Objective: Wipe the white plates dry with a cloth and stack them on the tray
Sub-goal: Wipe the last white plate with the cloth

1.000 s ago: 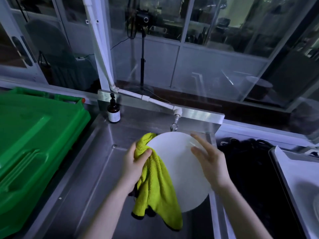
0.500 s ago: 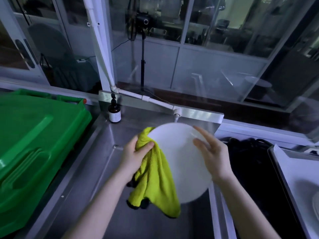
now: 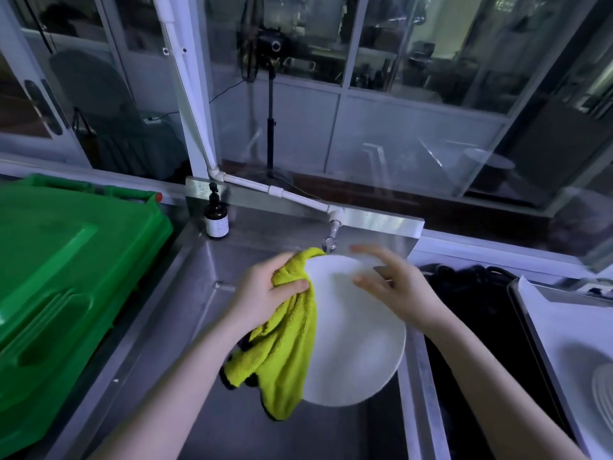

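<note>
One white plate is held up over the steel table, tilted w/ its face toward the camera. It sits mid-frame, just below 1 tap. One yellow-green cloth, dark-edged, covers the plate's rim from approx. 11 to 8 o'clock and hangs down past it.

Two hands are in view, both forearms bare, entering from 6 o'clock. Left grip is at the plate's 10 o'clock. Its thumb and fingers are curled, pinching the bunched cloth against the rim. Right grip is at the plate's 1 o'clock and is motion-blurred. Its fingers look straight and spread apart, thumb over the plate's face. Whether it touches the plate I cannot tell.

One white tray lies at the frame's 3-4 o'clock, well apart from the held plate. At its 4 o'clock is a pale ringed round shape, prob. stacked plates. The frame edge cuts it, so their no. can't be counted. Between the table and the tray is 1 dark basin w/ black tangled stuff inside.

One green plastic bin fills the frame's 9 o'clock, beside the table. One brown pump bottle w/ a white label stands at the table's back corner, 11 o'clock. One white pipe slants down from 12 o'clock to the tap. Behind the glass, 1 camera on a stand is at 12 o'clock.
</note>
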Demonstrator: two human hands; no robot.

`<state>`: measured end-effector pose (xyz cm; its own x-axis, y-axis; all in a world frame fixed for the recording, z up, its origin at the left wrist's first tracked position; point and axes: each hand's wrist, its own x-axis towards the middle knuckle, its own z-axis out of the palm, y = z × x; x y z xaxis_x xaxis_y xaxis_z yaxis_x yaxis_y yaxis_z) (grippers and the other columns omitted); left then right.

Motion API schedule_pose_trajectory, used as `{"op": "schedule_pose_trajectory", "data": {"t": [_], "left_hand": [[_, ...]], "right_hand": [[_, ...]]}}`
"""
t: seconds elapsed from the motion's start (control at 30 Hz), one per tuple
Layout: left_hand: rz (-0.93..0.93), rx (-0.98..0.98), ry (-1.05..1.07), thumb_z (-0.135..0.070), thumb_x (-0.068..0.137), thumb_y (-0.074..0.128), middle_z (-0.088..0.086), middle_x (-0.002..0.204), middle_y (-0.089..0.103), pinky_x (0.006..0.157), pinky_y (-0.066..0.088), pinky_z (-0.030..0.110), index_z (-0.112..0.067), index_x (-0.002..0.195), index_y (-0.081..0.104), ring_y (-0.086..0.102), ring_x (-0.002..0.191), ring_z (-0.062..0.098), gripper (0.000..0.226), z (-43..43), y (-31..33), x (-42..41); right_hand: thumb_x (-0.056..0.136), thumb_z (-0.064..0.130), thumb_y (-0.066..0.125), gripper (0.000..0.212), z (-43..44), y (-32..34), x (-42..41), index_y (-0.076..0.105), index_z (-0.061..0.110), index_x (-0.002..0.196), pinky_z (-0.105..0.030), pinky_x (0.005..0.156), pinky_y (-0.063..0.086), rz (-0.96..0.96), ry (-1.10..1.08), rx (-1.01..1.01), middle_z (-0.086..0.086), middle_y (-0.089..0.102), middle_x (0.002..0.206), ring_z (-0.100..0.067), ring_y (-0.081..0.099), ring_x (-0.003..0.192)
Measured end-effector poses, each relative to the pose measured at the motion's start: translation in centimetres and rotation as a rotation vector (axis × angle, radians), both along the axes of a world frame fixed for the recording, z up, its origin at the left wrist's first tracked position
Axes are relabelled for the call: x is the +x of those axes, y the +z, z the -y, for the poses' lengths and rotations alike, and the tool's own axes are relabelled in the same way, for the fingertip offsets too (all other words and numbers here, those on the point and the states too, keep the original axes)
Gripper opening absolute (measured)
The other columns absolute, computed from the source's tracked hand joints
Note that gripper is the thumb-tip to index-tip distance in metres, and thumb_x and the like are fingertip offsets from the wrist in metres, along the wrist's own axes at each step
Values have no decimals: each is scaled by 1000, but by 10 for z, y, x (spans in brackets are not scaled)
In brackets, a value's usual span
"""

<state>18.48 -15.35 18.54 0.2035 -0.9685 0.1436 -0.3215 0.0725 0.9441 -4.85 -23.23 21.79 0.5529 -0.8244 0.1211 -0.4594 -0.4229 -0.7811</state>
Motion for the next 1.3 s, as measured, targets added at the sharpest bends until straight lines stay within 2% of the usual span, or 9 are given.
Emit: {"op": "schedule_pose_trajectory", "data": {"t": [0.1,0.23,0.43,0.57,0.67,0.83,1.0,1.13,1.3], "left_hand": [[49,13,-89,-15,83,77,-12,104,74,87,50,21,-23,120,66,68,98,3,40,1,5,-6],[-148,-7,29,-13,87,73,-23,85,73,66,44,4,-32,100,66,66,77,-10,25,-7,-11,-9],[-605,118,504,-19,91,69,4,89,75,81,57,39,-14,96,67,70,89,25,7,-20,-54,-32],[-488,132,443,-20,90,70,-3,85,75,72,56,28,-17,94,66,71,84,18,6,-22,-52,-12],[-273,55,237,-15,89,71,-10,87,75,73,52,19,-21,102,68,69,82,4,15,-17,-29,1],[-30,71,-103,-9,85,74,-5,103,75,84,52,17,-15,120,67,69,94,6,37,-6,5,-5],[-88,39,10,-12,87,72,-16,87,75,68,46,7,-21,109,67,67,78,-6,24,-13,-8,-13],[-451,98,441,-16,91,69,-2,84,73,73,54,26,-12,98,66,69,84,18,9,-23,-44,-32],[-538,142,452,-15,91,68,0,87,75,75,55,31,-15,97,66,70,87,22,6,-29,-57,-23]], "right_hand": [[92,26,68,23,0,-3,10,67,34,114,-20,96,45,-90,40,-73,23,68,109,4,62,106],[92,21,69,22,-4,-13,6,74,25,113,-15,91,44,73,-90,-37,19,72,107,12,61,99],[95,21,64,22,-48,-57,31,72,39,103,-27,88,51,571,-814,188,21,73,100,1,64,94],[97,21,61,18,-49,-59,21,63,38,98,-25,70,51,431,-554,182,20,71,89,-1,65,81],[93,21,67,22,-24,-32,7,62,26,114,-24,80,51,272,-237,94,14,71,105,-5,67,95],[94,16,67,36,-8,-7,13,64,34,125,-6,97,36,-67,105,-97,27,62,119,24,50,110],[92,11,67,34,-10,-16,5,70,36,117,-19,95,47,123,-27,61,22,73,110,6,64,106],[93,11,65,32,-30,-46,10,72,28,119,-34,92,51,422,-508,124,12,75,104,-4,67,95],[96,8,60,32,-55,-62,19,63,36,112,-6,78,46,460,-537,140,39,66,96,14,61,95]]}}
